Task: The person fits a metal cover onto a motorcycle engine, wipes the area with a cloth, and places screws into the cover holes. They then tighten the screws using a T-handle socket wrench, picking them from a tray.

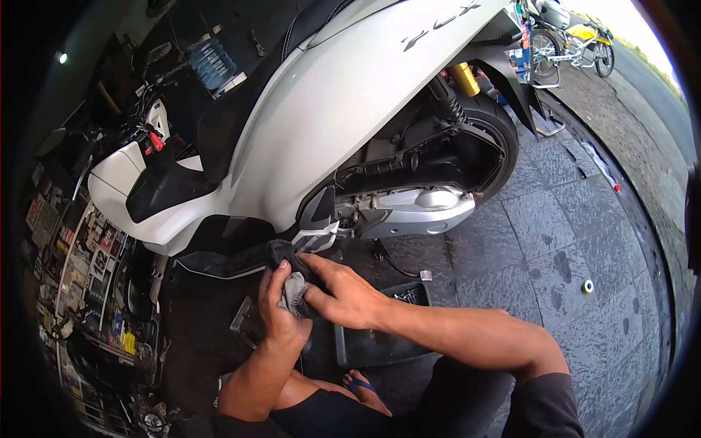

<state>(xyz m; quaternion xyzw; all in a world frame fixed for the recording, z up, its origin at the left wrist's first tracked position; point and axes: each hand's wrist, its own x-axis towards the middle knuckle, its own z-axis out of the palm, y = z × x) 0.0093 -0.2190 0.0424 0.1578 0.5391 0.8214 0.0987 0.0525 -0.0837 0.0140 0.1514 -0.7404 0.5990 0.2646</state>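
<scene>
My left hand is closed around a crumpled grey cloth, its thumb pointing up. From the other side my right hand also grips the cloth, fingers curled. A dark piece sticks up above the cloth between both hands; its kind cannot be made out. Just beyond the hands stands a white scooter, seen from its side. Its silver engine cover and rear wheel lie to the right of my hands.
A black tray with small metal parts in it rests on the floor below my right forearm. A small round yellow-and-white object lies on the tiles. Shelves of goods line the left side. A yellow motorcycle stands outside.
</scene>
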